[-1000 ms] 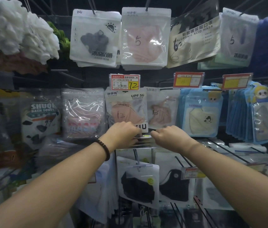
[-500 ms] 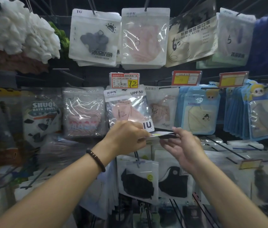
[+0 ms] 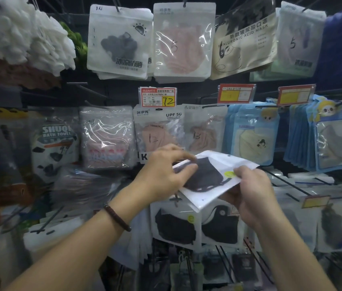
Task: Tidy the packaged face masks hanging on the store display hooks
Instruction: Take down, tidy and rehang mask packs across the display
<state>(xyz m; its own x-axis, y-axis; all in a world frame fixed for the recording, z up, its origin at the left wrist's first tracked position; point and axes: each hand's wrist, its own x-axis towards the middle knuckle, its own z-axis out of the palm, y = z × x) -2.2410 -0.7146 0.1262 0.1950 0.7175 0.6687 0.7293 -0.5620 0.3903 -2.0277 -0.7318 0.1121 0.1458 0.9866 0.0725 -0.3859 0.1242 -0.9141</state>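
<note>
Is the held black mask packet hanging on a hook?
No, the left hand and right hand hold the packet tilted, off every hook.

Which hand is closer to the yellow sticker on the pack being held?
Right. The right hand pinches the pack with its thumb just beside the yellow sticker; the left hand grips the opposite side, across the dark mask.
</note>
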